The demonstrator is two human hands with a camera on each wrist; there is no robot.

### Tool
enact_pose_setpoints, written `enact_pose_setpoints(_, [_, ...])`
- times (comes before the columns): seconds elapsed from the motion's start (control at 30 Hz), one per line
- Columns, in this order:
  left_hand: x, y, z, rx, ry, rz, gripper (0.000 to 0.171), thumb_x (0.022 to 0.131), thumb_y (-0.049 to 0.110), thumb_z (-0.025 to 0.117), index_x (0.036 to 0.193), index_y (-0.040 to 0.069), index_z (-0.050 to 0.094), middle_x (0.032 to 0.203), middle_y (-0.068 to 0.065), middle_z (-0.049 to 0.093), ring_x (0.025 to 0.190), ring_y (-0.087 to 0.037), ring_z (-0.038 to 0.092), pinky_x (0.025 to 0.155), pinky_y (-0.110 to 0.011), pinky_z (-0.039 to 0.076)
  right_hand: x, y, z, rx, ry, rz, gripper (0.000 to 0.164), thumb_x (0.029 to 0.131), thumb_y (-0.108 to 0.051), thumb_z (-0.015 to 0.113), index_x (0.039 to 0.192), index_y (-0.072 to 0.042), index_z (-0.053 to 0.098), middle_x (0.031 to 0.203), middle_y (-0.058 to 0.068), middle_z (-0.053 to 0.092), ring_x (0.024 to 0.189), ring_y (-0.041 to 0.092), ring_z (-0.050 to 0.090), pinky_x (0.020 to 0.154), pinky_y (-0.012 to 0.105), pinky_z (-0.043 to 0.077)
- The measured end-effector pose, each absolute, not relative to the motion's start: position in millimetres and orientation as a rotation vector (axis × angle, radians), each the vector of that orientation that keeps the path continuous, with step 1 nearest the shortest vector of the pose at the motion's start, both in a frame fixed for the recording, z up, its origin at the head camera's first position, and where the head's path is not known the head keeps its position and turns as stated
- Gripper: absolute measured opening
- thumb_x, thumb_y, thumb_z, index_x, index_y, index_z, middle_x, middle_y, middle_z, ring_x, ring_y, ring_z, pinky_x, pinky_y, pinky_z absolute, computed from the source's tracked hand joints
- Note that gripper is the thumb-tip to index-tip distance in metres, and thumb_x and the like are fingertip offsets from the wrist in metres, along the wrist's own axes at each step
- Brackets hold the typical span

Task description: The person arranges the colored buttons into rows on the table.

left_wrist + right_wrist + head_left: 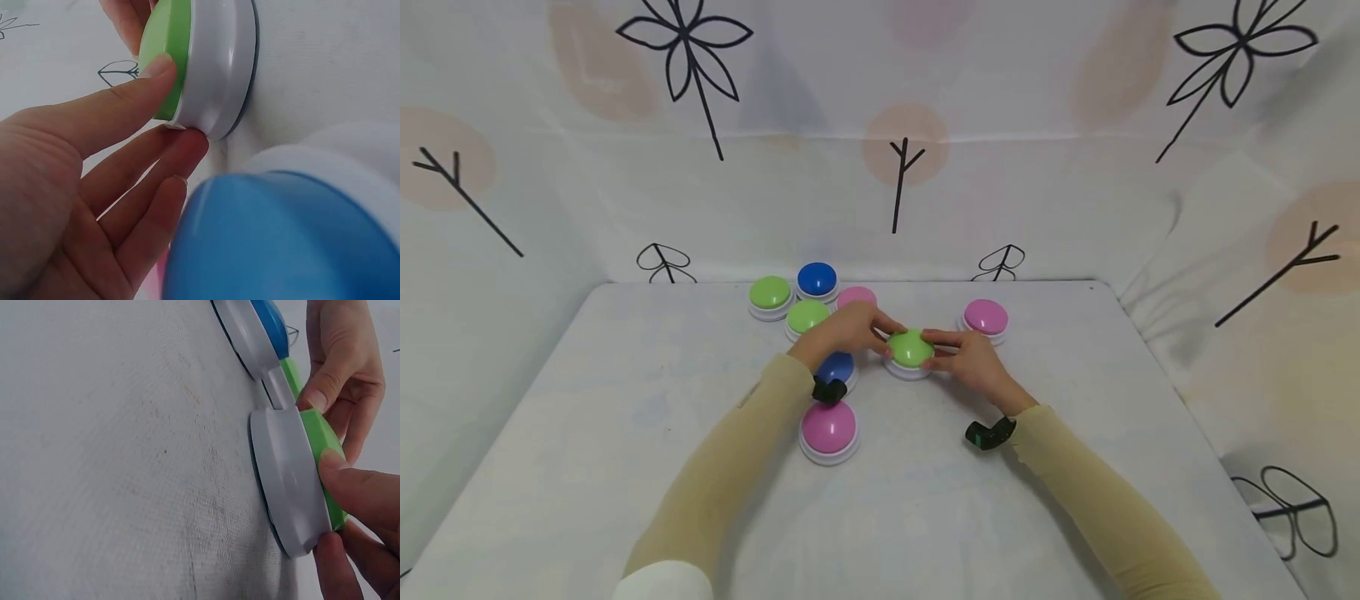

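Note:
A green push button [911, 347] with a domed top and white base sits between both hands. My left hand [852, 327] grips its left side; in the left wrist view the thumb presses the green dome [167, 56] while fingertips meet the white base. From the right, my right hand [973, 360] pinches it, thumb on the dome's edge and a finger against the base [290, 481]. Below the left wrist is a blue push button [837, 369], partly covered by that arm. Behind the left hand, a pink push button [856, 297] is partly hidden.
Two more green push buttons, one at the back left [770, 292], and a blue one [817, 278] stand left of the hands. A pink button [986, 317] lies behind the right hand, another pink button [829, 427] nearer the front. Patterned cloth [820, 192] borders the white table [925, 517].

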State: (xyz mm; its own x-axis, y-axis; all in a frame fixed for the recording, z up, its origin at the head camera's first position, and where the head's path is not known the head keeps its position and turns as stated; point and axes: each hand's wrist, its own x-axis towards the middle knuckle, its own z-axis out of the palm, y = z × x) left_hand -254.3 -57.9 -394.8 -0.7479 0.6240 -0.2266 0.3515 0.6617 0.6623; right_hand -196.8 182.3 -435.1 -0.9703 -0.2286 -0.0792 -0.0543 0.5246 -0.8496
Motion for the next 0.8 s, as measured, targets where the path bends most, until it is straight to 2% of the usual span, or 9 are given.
enact_pose_setpoints(0.33, [-244, -65, -394, 0.745, 2.475, 0.809, 0.045, 0.086, 0.02, 0.08, 0.13, 0.024, 0.068, 0.119, 0.003, 0.071, 0.105, -0.013, 0.064, 0.092, -0.029, 0.05, -191, 177, -432, -0.308, 2.55, -1.441, 0.052, 0.079, -0.013, 0.085, 0.128, -0.011, 0.068, 0.132, 0.005, 0.064, 0.117, 0.023, 0.063, 0.094, 0.034, 0.052])
enact_pose_setpoints(0.67, [-245, -73, -390, 0.806, 2.429, 0.767, 0.044, 0.086, 0.018, 0.08, 0.129, 0.021, 0.068, 0.11, 0.005, 0.073, 0.102, -0.012, 0.065, 0.091, -0.027, 0.05, -187, 170, -434, -0.327, 2.537, -1.447, 0.053, 0.078, -0.017, 0.086, 0.128, -0.014, 0.069, 0.132, 0.002, 0.064, 0.116, 0.021, 0.064, 0.095, 0.034, 0.052])
enact_pose_setpoints(0.8, [-242, -77, -389, 0.809, 2.422, 0.751, 0.044, 0.086, 0.019, 0.08, 0.129, 0.021, 0.068, 0.111, 0.005, 0.073, 0.101, -0.013, 0.065, 0.091, -0.028, 0.051, -186, 168, -437, -0.352, 2.521, -1.473, 0.053, 0.077, -0.017, 0.087, 0.127, -0.014, 0.069, 0.131, 0.002, 0.065, 0.117, 0.021, 0.063, 0.096, 0.035, 0.052])
